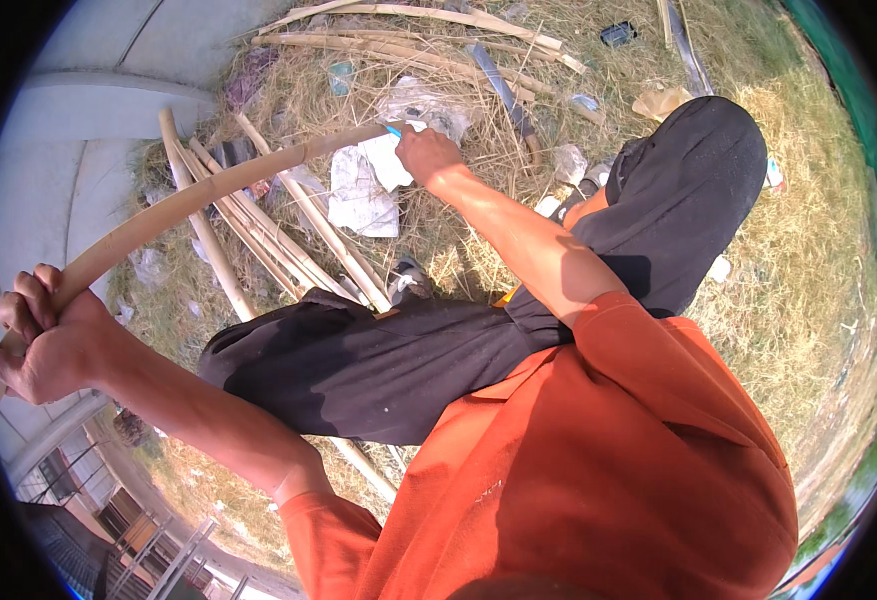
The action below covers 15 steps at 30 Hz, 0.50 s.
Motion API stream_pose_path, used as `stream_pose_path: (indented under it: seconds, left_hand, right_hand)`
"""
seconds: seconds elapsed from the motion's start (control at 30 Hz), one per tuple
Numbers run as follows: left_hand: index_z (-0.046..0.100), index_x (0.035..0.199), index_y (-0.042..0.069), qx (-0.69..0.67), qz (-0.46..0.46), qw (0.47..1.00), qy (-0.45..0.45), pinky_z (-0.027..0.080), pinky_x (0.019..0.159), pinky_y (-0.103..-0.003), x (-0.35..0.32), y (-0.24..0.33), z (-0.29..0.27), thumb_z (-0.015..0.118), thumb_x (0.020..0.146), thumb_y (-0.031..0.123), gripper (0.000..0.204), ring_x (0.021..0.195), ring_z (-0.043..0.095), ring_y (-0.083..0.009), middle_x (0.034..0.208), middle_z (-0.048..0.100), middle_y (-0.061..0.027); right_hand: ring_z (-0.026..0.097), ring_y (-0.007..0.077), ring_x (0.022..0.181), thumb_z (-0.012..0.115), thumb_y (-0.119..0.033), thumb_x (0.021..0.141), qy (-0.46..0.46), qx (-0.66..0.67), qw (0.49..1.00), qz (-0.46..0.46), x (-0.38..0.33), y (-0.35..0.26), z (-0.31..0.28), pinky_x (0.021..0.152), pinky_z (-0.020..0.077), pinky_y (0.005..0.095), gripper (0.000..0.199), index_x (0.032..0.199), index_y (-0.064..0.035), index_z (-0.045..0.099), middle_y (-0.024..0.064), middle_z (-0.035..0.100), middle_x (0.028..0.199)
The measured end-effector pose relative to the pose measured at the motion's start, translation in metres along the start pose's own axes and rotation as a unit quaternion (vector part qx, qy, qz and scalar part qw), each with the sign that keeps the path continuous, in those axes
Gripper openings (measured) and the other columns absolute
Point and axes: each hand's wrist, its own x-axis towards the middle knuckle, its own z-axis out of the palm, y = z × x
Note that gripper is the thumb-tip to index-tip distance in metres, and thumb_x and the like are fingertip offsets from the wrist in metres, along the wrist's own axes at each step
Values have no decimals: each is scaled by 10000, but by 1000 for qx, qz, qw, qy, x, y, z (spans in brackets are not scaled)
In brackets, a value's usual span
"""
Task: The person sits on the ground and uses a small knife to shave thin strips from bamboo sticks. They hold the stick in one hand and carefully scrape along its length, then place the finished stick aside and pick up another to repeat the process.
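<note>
My left hand [53, 335] is at the far left, its fingers wrapped round one end of a long, pale, split bamboo strip [208, 187]. The strip bows upward and stretches across to my right hand [426, 155]. That hand is closed at the strip's far end, with a thin blue object [393, 130] showing at its fingers; its kind is too small to make out. Behind and below my right hand lies a crumpled white sheet [365, 185] on the dry grass.
Several more bamboo strips [303, 215] lie beneath the held one, others [408, 45] farther off. A machete [503, 90] rests on the grass to the right, with a second long blade [688, 50] beyond it. A pale wall [48, 190] stands at left.
</note>
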Motion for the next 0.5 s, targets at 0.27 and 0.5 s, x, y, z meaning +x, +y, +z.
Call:
stream_pose_path:
  seconds: [0.27,0.5]
  left_hand:
    - [363,700,193,-24,-15,999,33,249,488,-328,-12,11,14,494,800,222,167,467,226,-156,563,240,-19]
    - [220,650,170,-67,-47,997,-12,219,490,-317,9,2,-22,486,730,194,279,472,182,-147,544,220,-3]
  right_hand:
    - [648,364,982,378,-146,923,-5,-34,998,47,14,53,33,820,530,446,311,1113,-4,580,208,660,1047]
    - [628,424,977,385,-153,922,-13,72,996,44,-9,10,12,819,519,485,285,1045,26,569,277,646,996]
